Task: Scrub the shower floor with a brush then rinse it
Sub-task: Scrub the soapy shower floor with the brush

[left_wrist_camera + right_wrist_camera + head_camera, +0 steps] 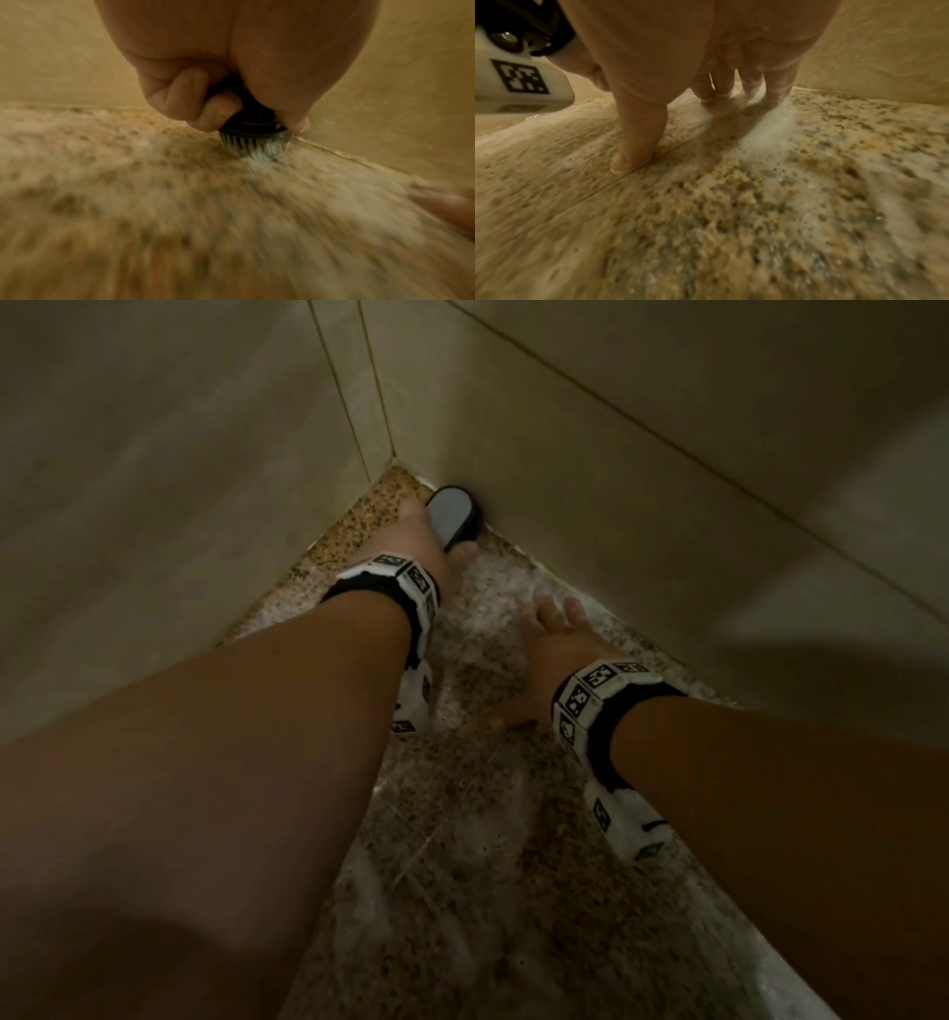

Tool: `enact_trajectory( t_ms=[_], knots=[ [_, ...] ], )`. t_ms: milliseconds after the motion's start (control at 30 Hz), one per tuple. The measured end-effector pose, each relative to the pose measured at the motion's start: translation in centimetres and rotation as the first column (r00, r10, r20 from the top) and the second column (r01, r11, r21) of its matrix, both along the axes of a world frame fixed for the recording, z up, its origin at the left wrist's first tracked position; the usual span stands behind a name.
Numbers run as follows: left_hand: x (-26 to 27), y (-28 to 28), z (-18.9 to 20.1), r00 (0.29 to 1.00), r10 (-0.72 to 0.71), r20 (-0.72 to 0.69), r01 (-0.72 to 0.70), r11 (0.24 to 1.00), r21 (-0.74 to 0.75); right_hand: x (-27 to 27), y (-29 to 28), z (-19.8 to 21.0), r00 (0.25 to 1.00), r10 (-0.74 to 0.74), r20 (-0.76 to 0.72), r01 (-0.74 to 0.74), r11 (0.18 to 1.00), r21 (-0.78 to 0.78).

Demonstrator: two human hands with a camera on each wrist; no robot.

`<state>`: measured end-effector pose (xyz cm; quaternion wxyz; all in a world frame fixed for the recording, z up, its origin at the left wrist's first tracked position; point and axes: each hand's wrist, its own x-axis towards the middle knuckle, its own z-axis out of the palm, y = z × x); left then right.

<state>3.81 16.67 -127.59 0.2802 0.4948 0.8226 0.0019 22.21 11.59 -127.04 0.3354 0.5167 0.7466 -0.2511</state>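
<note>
Scrubbing was in hand: the left hand gripped the scrub brush, bristles down in the far corner of the soapy shower floor, while the right hand braced flat, fingers spread; rinsing likely followed remaining strokes.

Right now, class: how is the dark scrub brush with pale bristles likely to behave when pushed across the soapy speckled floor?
The dark scrub brush probably glides easily: foam coats the speckled stone floor. Its bristles look flexible, splaying under the left hand. Wet, it may slip.
</note>
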Motion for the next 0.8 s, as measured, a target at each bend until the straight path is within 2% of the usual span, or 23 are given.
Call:
enact_trajectory(
  t_ms=[167,367,467,533,600,800],
  knots=[
    [-4.0,1.2,0.8,0.995,0.065,-0.071,-0.069,0.996,-0.058,-0.3,0.1,-0.4,1.0,0.008,0.029,-0.008,1.0,-0.003],
    [-7.3,-2.9,1.0,0.974,0.192,-0.119,-0.204,0.973,-0.104,-0.1,0.1,-0.2,0.999,0.026,0.023,-0.026,1.0,0.011],
    [-7.9,-5.7,0.9,0.962,0.248,-0.117,-0.26,0.961,-0.097,-0.8,0.0,0.4,0.996,0.056,0.075,-0.058,0.998,0.019],
    [-8.4,-8.2,1.0,0.951,0.284,-0.12,-0.295,0.952,-0.083,-1.2,0.0,0.7,0.983,0.136,0.123,-0.141,0.99,0.029],
    [-8.9,-10.7,1.0,0.936,0.337,-0.099,-0.345,0.935,-0.082,-2.1,0.1,0.7,0.964,0.232,0.128,-0.242,0.968,0.062],
    [-11.7,-18.3,0.6,0.842,0.53,-0.097,-0.538,0.836,-0.105,-7.1,0.1,1.0,0.942,0.322,0.096,-0.329,0.942,0.071]
  ],
)
